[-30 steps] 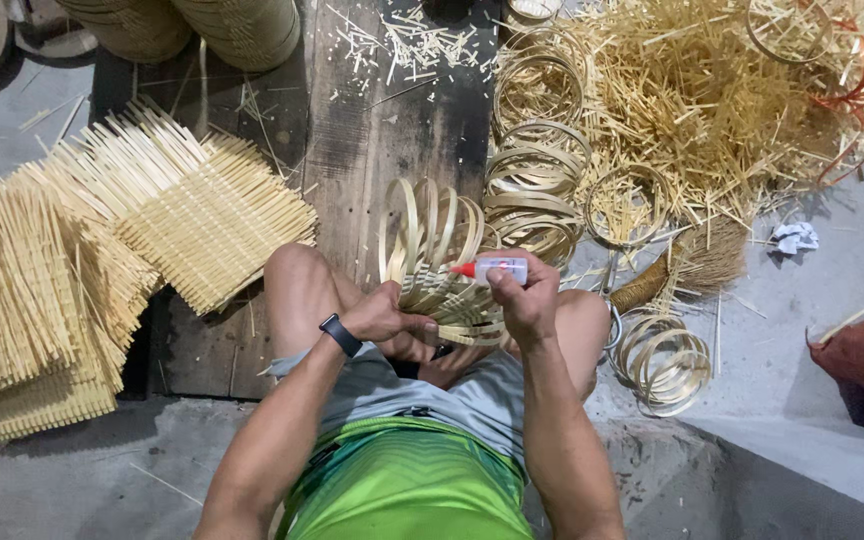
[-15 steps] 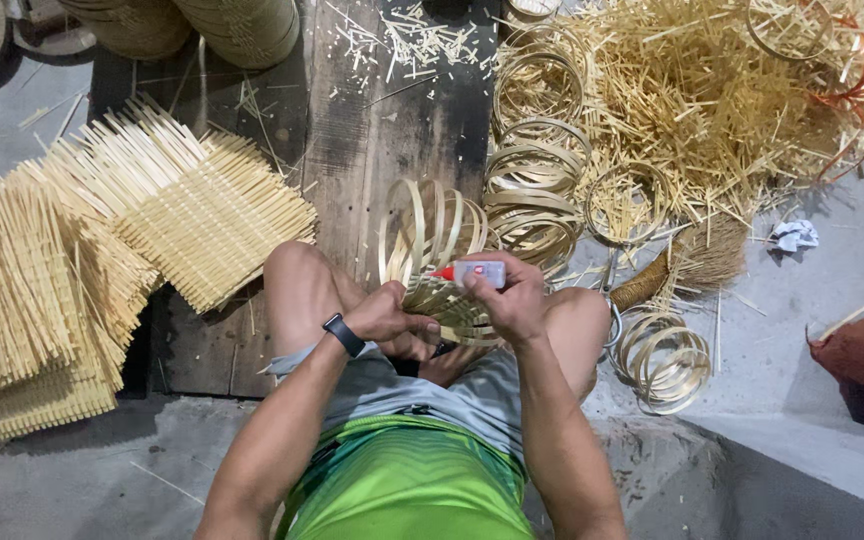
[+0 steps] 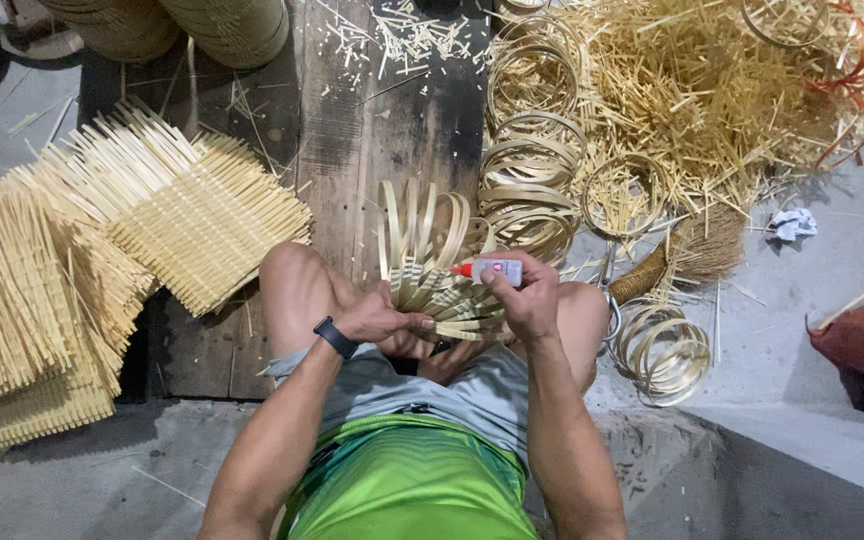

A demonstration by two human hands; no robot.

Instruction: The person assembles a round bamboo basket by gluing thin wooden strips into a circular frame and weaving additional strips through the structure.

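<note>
I sit cross-legged with a half-woven bamboo basket piece (image 3: 430, 250) between my knees, its flat strips fanning upward. My left hand (image 3: 380, 318), with a dark band on the wrist, pinches the woven base of that piece. My right hand (image 3: 524, 300) grips a small white glue bottle (image 3: 492, 270) with a red tip, held sideways, the tip pointing left at the strips.
Stacks of woven bamboo mats (image 3: 122, 230) lie at the left. Bamboo rings (image 3: 532, 180) and a loose heap of bamboo splints (image 3: 712, 90) fill the upper right. More rings (image 3: 664, 345) and a brush (image 3: 692, 255) sit by my right knee. A dark wooden board (image 3: 372, 130) lies ahead.
My right hand has brought the glue bottle down and to the left, closer to the strips. The left hand keeps its hold on the woven base.
</note>
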